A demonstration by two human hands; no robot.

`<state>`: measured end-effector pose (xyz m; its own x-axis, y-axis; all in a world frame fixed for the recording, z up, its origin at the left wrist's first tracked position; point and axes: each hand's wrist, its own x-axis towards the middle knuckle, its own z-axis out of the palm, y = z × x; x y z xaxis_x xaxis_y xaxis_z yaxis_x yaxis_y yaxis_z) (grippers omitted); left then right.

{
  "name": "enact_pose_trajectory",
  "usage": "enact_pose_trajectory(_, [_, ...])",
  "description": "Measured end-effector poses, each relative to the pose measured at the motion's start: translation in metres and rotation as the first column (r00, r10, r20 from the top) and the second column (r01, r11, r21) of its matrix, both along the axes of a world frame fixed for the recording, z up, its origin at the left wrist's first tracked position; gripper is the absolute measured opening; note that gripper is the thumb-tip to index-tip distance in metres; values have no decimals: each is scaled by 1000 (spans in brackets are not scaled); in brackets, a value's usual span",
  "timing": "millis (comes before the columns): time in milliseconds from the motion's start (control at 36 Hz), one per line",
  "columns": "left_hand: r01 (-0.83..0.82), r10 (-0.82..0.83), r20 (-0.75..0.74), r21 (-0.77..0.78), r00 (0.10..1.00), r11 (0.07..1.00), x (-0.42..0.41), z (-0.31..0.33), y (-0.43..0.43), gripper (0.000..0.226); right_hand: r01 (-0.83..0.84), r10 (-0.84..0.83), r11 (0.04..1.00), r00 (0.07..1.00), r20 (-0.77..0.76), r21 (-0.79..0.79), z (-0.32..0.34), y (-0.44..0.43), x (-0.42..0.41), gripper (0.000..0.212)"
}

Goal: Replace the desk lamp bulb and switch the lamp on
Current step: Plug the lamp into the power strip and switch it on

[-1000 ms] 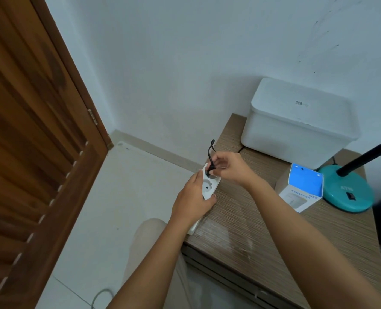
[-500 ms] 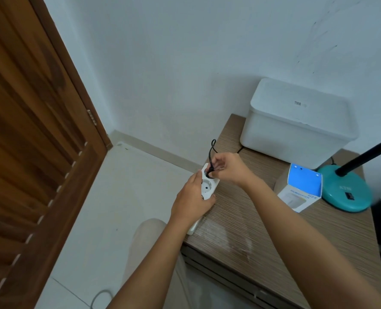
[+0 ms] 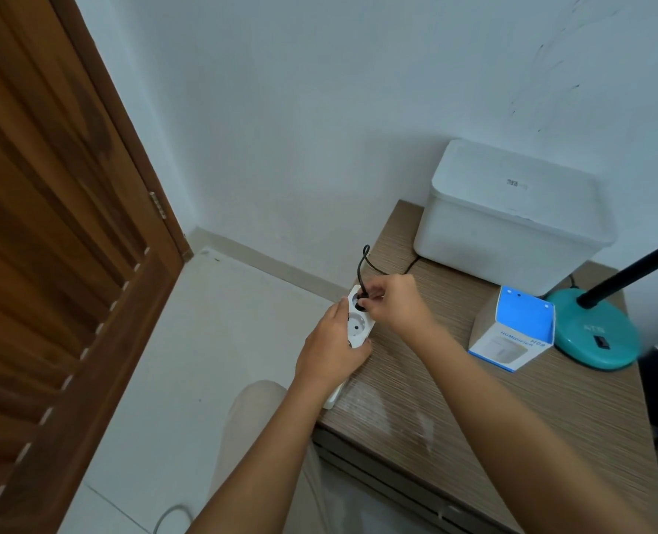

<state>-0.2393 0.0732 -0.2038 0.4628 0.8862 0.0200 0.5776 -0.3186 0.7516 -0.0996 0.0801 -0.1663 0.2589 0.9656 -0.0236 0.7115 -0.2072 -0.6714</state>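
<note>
A white power strip (image 3: 358, 326) lies at the left edge of the wooden desk (image 3: 493, 410). My left hand (image 3: 329, 350) grips the strip from the left side. My right hand (image 3: 394, 302) pinches a black plug (image 3: 360, 302) at the strip's far socket; its black cord (image 3: 364, 264) loops up and runs back toward the lamp. The desk lamp has a teal round base (image 3: 593, 337) with a black switch and a black arm (image 3: 635, 271) leaving the frame at right. The lamp head and bulb are out of view.
A white lidded plastic box (image 3: 512, 217) stands at the desk's back against the wall. A blue-and-white humidifier carton (image 3: 512, 333) sits beside the lamp base. A brown wooden door (image 3: 50, 264) fills the left. My knee (image 3: 258, 410) is below the desk edge.
Both hands stay at the power strip; the right hand has pressed the plug slightly lower onto the far socket. The view has shifted a little.
</note>
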Motion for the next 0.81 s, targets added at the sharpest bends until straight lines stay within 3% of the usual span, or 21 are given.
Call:
enact_pose_trajectory(278, [-2, 2, 1, -28, 1000, 1000, -1, 5, -3, 61, 92, -91, 996, 994, -54, 17, 6, -8, -12, 16])
enact_pose_trajectory(389, [4, -5, -29, -37, 1000, 999, -1, 10, -5, 65, 174, -173, 984, 983, -54, 27, 7, -10, -20, 4])
enact_pose_trajectory(528, [23, -26, -49, -58, 998, 998, -2, 15, -6, 70, 263, -258, 963, 963, -84, 65, 9, -15, -27, 21])
enact_pose_trajectory(583, [23, -27, -51, -61, 998, 998, -2, 14, -5, 71, 288, -279, 954, 955, -101, 86, 9, -17, -29, 10])
enact_pose_trajectory(806, [1, -3, -45, -39, 999, 999, 0, 7, -4, 70, 306, -293, 950, 942, -164, 60, 7, -18, -28, 16])
